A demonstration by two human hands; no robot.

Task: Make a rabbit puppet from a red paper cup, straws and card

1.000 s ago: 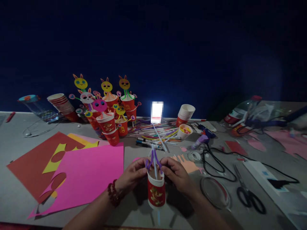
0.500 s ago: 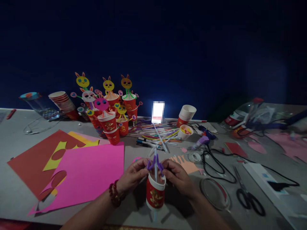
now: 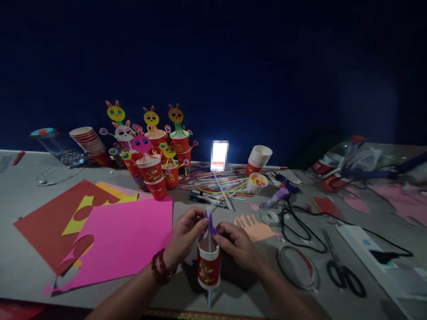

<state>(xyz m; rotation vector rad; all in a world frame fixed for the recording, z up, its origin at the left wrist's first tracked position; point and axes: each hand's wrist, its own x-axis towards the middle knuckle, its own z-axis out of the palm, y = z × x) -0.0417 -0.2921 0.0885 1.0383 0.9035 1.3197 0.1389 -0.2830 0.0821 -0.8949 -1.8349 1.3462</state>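
Note:
A red paper cup (image 3: pixel 208 269) with a gold pattern stands upright near the table's front edge, a pale straw (image 3: pixel 209 242) running down through it. A purple pipe cleaner (image 3: pixel 207 225) is wound around the straw above the rim. My left hand (image 3: pixel 185 234), with a dark red bead bracelet at the wrist, pinches the pipe cleaner from the left. From the right, my right hand (image 3: pixel 235 244) has its fingers closed on the same pipe cleaner at the cup's rim.
Pink, red and yellow cut paper sheets (image 3: pixel 110 238) lie at left. Finished bunny cup figures (image 3: pixel 150 146) stand at the back, beside stacked cups (image 3: pixel 87 140) and a pile of straws and pens (image 3: pixel 220 186). Black scissors (image 3: pixel 343 271), cables and a tape ring (image 3: pixel 296 269) lie at right.
The cup and both hands have shifted slightly left and nearer. The pipe cleaner's spread ends have been drawn together against the straw.

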